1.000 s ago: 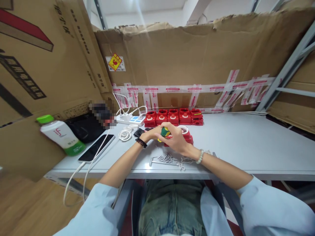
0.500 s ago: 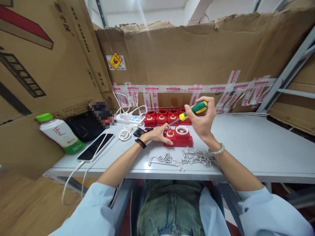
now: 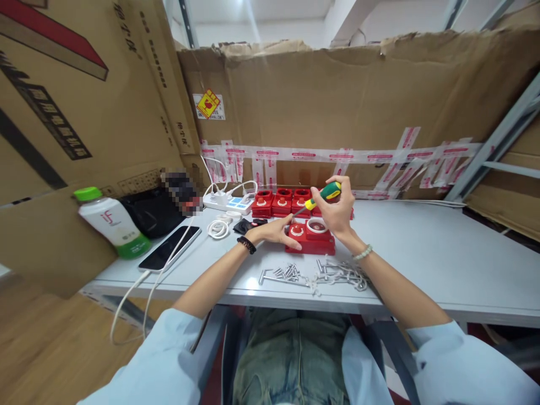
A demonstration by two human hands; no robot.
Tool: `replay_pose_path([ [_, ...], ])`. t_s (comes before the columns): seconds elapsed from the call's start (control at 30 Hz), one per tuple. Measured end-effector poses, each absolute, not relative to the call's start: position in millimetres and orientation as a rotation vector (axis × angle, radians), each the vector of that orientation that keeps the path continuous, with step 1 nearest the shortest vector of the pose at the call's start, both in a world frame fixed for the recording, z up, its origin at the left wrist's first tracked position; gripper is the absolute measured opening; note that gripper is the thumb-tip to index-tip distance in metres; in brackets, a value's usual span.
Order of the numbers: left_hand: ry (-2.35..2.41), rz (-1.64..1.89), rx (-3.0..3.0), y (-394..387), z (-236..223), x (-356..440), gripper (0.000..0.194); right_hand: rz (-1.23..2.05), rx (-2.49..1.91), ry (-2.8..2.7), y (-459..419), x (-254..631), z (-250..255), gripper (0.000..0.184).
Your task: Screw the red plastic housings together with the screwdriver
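A red plastic unit (image 3: 314, 241) with a red button and a white ring on top lies on the grey table (image 3: 422, 253) in front of me. My left hand (image 3: 276, 230) rests against its left side, fingers pinched at the front left corner. My right hand (image 3: 337, 212) is closed round a green and yellow screwdriver (image 3: 323, 195), held slanted just above the unit with the tip pointing down-left toward the red button. A pile of metal screws and hooks (image 3: 316, 274) lies just in front of the unit.
A row of similar red units (image 3: 280, 202) stands behind at the cardboard wall. To the left are a white power strip (image 3: 228, 203), a coiled white cable (image 3: 218, 228), a phone (image 3: 169, 248), a black bag (image 3: 154, 211) and a green-capped bottle (image 3: 110, 223). Metal shelving rises at right.
My right hand lifted the screwdriver off the unit, up and to the right, then brought it back down closer to the unit. The left hand stayed on the unit's left side.
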State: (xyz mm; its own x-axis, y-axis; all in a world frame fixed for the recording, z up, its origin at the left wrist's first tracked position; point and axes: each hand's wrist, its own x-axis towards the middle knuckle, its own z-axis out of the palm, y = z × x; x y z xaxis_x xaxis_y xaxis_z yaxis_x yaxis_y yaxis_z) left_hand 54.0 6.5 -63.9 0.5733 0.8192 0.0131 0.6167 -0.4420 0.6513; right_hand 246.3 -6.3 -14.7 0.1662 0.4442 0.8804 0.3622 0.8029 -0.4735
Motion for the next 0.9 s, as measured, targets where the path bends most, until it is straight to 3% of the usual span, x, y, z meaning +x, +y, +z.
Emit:
replay_pose_path([
  [0.9,1.221,0.337,2.203,6.3,-63.3,54.0,0.127,0.031,-0.673,-1.510,-9.1,243.7,-19.0,0.026],
])
